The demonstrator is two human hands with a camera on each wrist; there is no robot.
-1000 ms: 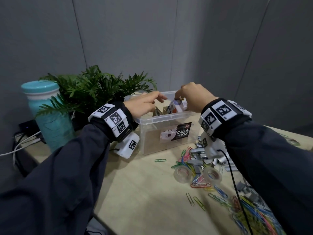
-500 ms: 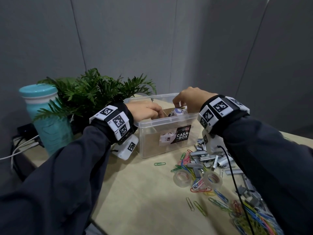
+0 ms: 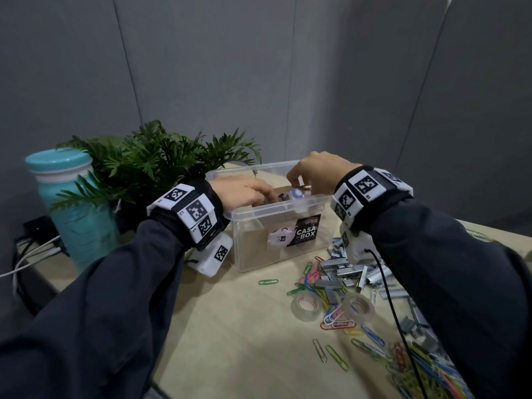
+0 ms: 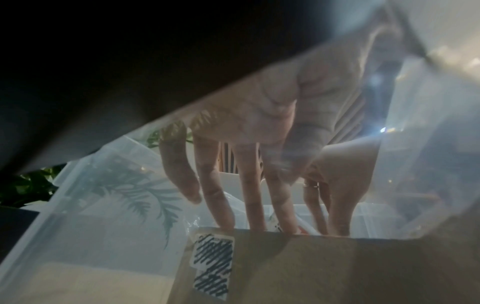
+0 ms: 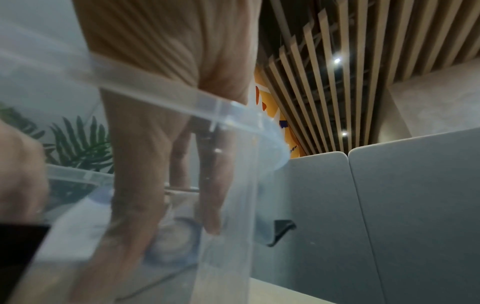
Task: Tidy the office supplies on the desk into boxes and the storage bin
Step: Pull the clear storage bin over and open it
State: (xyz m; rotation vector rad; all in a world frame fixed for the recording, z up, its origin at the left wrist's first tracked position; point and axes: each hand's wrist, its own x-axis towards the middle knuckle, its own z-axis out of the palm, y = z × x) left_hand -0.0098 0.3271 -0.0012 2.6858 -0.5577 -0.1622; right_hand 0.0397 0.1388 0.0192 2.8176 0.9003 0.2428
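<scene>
A clear plastic storage bin [image 3: 259, 254] with a "CASA BOX" label stands on the desk, and a brown cardboard box [image 4: 324, 267] stands inside it. My right hand [image 3: 299, 187] is over the bin's right half and pinches a small white and purple box [image 3: 296, 194] just below the rim. In the right wrist view its fingers [image 5: 135, 205] reach down behind the bin wall [image 5: 223, 205]. My left hand [image 3: 269, 197] reaches into the bin's left half. Its fingers [image 4: 221, 205] point straight down behind the cardboard box, and what they touch is hidden.
A teal bottle [image 3: 72, 208] and a green plant [image 3: 161, 159] stand left of the bin, with cables [image 3: 31, 254] at the desk's left edge. Two tape rolls [image 3: 306, 306], staple strips [image 3: 345, 269] and several coloured paper clips [image 3: 417, 370] lie at the right. Grey partitions stand behind.
Both hands have sunk from above the rim into the bin. The small box in my right hand went down with them and now sits below the rim.
</scene>
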